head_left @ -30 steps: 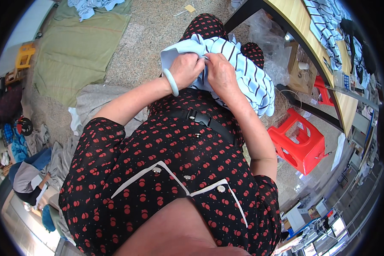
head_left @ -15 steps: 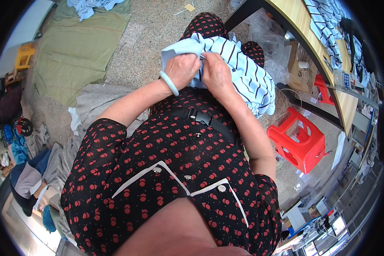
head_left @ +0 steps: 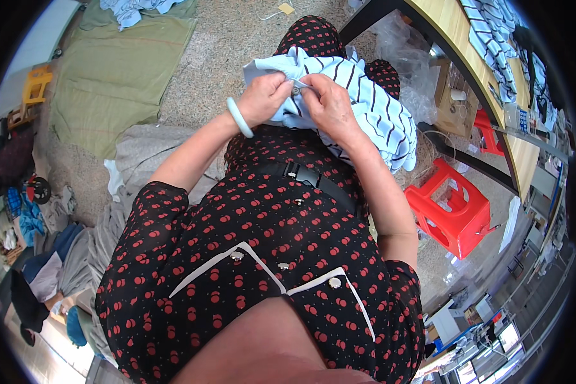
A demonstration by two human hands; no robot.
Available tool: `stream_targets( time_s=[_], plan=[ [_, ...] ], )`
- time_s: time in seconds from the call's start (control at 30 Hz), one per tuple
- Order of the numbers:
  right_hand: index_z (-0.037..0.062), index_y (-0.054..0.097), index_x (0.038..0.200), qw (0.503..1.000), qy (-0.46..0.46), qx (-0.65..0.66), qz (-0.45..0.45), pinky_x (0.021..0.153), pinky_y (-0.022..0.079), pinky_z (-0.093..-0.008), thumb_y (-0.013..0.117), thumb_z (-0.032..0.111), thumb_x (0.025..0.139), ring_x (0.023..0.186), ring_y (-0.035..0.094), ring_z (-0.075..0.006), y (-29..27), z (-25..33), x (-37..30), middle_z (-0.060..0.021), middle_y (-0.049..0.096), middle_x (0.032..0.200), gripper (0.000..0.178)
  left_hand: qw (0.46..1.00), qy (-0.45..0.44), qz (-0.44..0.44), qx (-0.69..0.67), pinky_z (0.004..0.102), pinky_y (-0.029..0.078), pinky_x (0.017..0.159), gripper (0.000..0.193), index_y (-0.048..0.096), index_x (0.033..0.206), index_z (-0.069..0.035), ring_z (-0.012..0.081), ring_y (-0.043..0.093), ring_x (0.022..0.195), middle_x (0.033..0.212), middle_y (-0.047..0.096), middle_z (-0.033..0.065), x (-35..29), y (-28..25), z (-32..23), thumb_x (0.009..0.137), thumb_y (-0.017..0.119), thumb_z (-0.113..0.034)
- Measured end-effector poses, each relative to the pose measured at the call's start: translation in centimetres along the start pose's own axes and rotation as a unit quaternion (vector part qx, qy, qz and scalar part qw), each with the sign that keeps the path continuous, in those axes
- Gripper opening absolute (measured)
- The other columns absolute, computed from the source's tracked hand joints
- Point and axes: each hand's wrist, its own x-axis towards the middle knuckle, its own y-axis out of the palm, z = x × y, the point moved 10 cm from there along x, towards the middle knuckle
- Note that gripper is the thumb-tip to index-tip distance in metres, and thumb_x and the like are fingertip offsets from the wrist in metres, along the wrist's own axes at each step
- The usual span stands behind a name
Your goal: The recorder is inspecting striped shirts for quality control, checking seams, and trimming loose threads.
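Observation:
A light blue shirt with dark stripes (head_left: pixel 381 109) lies bunched across my lap, its plain light blue collar part toward the left. My left hand (head_left: pixel 267 96), with a pale bangle on the wrist, pinches the fabric edge near the collar. Close beside it, my right hand (head_left: pixel 329 107) grips the same edge between thumb and fingers. A small dark button (head_left: pixel 296 91) shows on the cloth between the two hands. The fingertips are bent inward, and part of the cloth in them is hidden.
A red plastic stool (head_left: pixel 451 208) stands on the floor at the right. Above it is a wooden-topped table (head_left: pixel 438 19) with black legs and more striped garments (head_left: pixel 489 38). A green cloth (head_left: pixel 118 77) covers floor at the left, near grey fabric (head_left: pixel 147 150). Clear plastic (head_left: pixel 406 70) lies under the table.
My hands have moved slightly apart, the left one a little leftward. The button between them is now in plain sight. The shirt has shifted slightly to the right.

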Motion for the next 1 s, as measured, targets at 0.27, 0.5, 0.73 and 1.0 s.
stream_targets(
  time_s=[0.27, 0.5, 0.73, 1.0],
  plan=[
    [0.0022, 0.057, 0.089, 0.965, 0.157, 0.185, 0.102, 0.055, 0.037, -0.0201, 0.057, 0.019, 0.081, 0.066, 0.045, -0.0039, 1.6, -0.5, 0.8, 0.0018, 0.054, 0.072, 0.018, 0.914, -0.177, 0.187, -0.313, 0.0207, 0.040, 0.063, 0.021, 0.055, 0.079, -0.001, 0.0044, 0.047, 0.070, 0.076, 0.054, -0.0016, -1.1, -0.3, -0.6, 0.085, 0.048, -0.019],
    [0.0034, 0.057, 0.095, 0.976, 0.097, 0.055, 0.185, 0.077, 0.043, -0.0288, 0.054, 0.018, 0.077, 0.087, 0.056, -0.0202, -5.9, -5.3, -0.7, -0.0106, 0.058, 0.092, 0.023, 0.895, -0.174, -0.026, -0.411, 0.0215, 0.039, 0.063, 0.014, 0.051, 0.078, -0.003, 0.0071, 0.049, 0.070, 0.078, 0.053, 0.0013, -1.6, -7.2, 0.1, 0.084, 0.046, -0.014],
    [0.0051, 0.046, 0.113, 0.981, 0.010, -0.174, 0.086, 0.083, 0.040, -0.0386, 0.067, 0.016, 0.063, 0.098, 0.049, -0.0319, -5.8, -9.4, -5.9, -0.0168, 0.051, 0.104, 0.056, 0.928, -0.109, -0.030, -0.355, 0.0248, 0.040, 0.074, 0.023, 0.055, 0.095, 0.002, 0.0118, 0.051, 0.083, 0.090, 0.055, 0.0055, -0.8, -8.1, -0.4, 0.081, 0.044, -0.014],
    [0.0019, 0.053, 0.070, 0.985, 0.043, -0.161, 0.040, 0.059, 0.039, -0.0435, 0.058, 0.016, 0.072, 0.068, 0.051, -0.0357, -6.6, -9.1, -6.6, -0.0169, 0.053, 0.069, 0.014, 0.938, -0.060, -0.004, -0.340, 0.0238, 0.042, 0.071, 0.024, 0.054, 0.096, 0.002, 0.0099, 0.053, 0.076, 0.085, 0.058, 0.0048, 2.5, -8.9, -5.4, 0.081, 0.042, -0.014]
  ],
)
